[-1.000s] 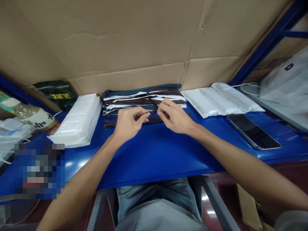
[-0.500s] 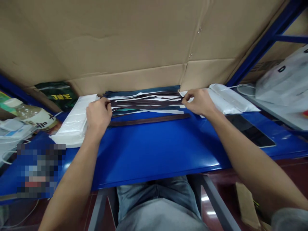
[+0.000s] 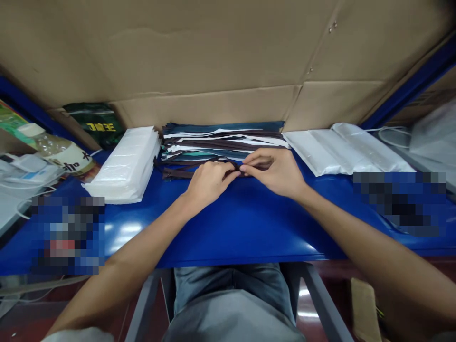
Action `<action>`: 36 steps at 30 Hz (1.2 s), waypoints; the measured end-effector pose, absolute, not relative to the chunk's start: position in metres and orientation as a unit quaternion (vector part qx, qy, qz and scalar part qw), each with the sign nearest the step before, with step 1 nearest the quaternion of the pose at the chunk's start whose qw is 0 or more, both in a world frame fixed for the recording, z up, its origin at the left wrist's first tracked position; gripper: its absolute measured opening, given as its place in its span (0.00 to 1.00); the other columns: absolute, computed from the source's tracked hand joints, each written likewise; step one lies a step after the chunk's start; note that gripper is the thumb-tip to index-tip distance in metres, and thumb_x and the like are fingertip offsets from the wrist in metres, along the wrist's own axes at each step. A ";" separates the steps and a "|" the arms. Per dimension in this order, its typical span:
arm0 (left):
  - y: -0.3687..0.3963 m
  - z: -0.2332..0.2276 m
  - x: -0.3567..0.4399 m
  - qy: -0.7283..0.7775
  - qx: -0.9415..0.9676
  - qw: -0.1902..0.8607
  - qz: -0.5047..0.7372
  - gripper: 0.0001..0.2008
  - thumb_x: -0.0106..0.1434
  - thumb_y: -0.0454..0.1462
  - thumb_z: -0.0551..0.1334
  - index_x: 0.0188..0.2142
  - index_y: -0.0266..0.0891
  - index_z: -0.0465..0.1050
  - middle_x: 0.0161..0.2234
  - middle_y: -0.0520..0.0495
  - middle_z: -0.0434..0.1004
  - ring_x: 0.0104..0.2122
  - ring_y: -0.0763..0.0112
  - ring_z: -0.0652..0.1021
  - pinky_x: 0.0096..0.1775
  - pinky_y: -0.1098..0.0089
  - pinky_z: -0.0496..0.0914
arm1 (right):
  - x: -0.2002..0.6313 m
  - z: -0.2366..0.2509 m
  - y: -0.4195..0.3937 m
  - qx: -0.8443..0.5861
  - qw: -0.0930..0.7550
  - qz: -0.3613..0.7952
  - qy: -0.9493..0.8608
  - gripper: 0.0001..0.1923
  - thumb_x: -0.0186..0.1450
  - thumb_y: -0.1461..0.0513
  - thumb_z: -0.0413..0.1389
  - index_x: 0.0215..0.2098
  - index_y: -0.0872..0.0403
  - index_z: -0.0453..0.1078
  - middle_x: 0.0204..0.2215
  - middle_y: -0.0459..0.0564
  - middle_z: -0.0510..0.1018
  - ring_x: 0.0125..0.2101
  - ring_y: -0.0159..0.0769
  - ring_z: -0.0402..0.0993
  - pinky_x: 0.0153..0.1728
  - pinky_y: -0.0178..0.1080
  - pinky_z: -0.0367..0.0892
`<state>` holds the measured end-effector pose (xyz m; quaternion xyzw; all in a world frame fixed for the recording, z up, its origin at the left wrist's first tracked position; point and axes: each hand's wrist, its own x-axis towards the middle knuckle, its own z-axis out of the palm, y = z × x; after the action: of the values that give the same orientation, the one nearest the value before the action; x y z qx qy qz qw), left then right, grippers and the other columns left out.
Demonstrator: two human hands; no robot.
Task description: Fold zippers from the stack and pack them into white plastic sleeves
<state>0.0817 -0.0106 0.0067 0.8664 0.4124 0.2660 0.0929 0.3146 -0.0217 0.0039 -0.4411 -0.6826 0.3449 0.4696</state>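
Brown zipper [image 3: 178, 173] lies left-right along blue table [image 3: 228, 223], just in front of zipper stack [image 3: 224, 142]. Pinched at mid-length by left hand [image 3: 208, 180] & right hand [image 3: 276, 171], fingertips nearly touching.

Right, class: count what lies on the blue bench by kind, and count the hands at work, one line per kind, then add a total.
Hands: 2, left hand and right hand, fingertips meeting on the brown strip
Brown strips held: 1
Heaps of mixed strips: 1
Stacks of clear bags: 2, one left, one right
Bottles: 1
Total: 7
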 end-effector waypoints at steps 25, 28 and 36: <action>0.029 0.074 -0.078 0.641 0.748 0.173 0.001 0.14 0.61 0.49 0.70 0.28 0.43 0.85 0.26 0.46 0.85 0.29 0.61 0.84 0.41 0.62 0.76 | 0.454 0.048 0.006 -0.698 0.237 0.277 -0.616 0.04 0.60 0.65 0.73 0.34 0.52 0.86 0.29 0.57 0.87 0.28 0.46 0.85 0.31 0.46 0.79; 0.030 0.071 -0.078 0.655 0.732 0.187 0.012 0.15 0.60 0.50 0.72 0.26 0.43 0.84 0.25 0.45 0.85 0.27 0.61 0.84 0.40 0.61 0.77 | 0.448 0.045 0.006 -0.695 0.224 0.290 -0.618 0.07 0.60 0.64 0.73 0.38 0.57 0.86 0.29 0.61 0.87 0.26 0.43 0.83 0.29 0.44 0.77; 0.028 0.071 -0.076 0.672 0.729 0.128 0.027 0.18 0.62 0.52 0.73 0.24 0.45 0.81 0.23 0.48 0.83 0.27 0.62 0.83 0.42 0.60 0.75 | 0.452 0.036 0.013 -0.717 0.173 0.157 -0.657 0.25 0.59 0.40 0.74 0.38 0.50 0.87 0.29 0.57 0.85 0.28 0.46 0.79 0.31 0.48 0.69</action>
<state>-0.0755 0.0276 0.0711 0.7294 0.6716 0.0275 0.1275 0.4518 0.0126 0.0364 -0.7172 -0.6567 0.1565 0.1731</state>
